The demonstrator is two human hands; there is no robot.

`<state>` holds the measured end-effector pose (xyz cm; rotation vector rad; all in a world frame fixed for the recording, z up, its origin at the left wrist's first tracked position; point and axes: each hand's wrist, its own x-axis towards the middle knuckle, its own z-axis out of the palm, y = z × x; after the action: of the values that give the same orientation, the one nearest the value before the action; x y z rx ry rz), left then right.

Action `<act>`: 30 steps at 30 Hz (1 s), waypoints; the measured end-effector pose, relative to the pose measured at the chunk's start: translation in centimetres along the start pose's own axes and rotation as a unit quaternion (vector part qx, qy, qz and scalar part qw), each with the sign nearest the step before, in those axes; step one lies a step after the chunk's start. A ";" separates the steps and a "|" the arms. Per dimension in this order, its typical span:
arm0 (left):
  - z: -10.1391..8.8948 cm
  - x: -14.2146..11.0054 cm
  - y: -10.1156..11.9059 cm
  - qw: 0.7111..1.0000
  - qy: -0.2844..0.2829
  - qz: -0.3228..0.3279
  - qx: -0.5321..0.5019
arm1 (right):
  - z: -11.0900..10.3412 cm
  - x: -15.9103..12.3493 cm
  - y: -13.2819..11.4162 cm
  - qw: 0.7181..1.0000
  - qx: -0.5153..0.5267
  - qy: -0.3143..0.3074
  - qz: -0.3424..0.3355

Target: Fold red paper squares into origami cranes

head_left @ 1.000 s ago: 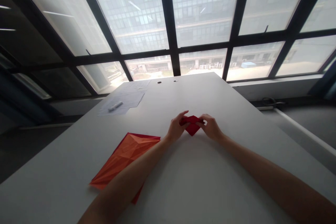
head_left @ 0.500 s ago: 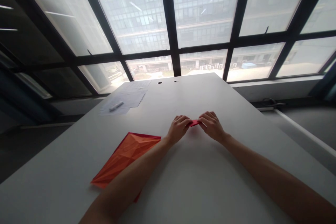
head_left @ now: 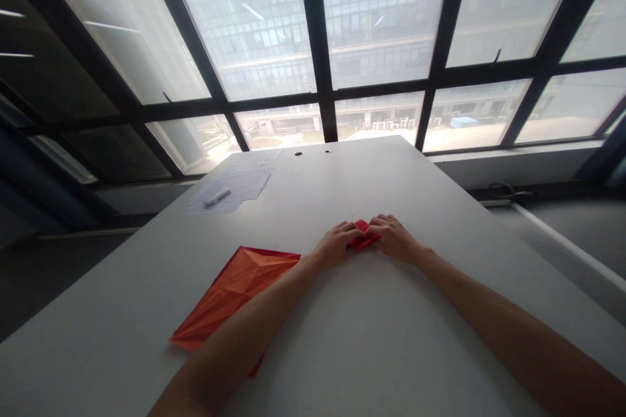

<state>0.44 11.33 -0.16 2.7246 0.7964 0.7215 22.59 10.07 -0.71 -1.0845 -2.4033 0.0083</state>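
Observation:
A small piece of folded red paper (head_left: 362, 236) lies on the white table (head_left: 372, 176), partly hidden under my fingers. My left hand (head_left: 337, 243) presses on its left side, and my right hand (head_left: 392, 238) holds its right side. The two hands nearly touch above the paper. To the lower left of my left hand, under my left forearm's edge, lies a large orange sheet with many creases (head_left: 235, 293), with red showing along its edges.
At the far left of the table lie several white papers (head_left: 229, 184) with a white marker (head_left: 218, 197) on them. The far end has two small round holes (head_left: 313, 152). Beyond it stands a large dark-framed window (head_left: 317, 45).
The red paper, held up as a diamond a second ago, is now down on the table and folded smaller. My hands have come closer together and lower. The orange sheet stays put.

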 end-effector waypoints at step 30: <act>0.9 0.1 -0.5 0.984 0.072 -0.151 -0.067 | 1.4 0.0 1.4 0.991 0.067 0.040 0.113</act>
<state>0.73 11.77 -1.05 2.3813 1.1186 0.8722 22.94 11.31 -2.16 -1.2616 -2.1648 0.1965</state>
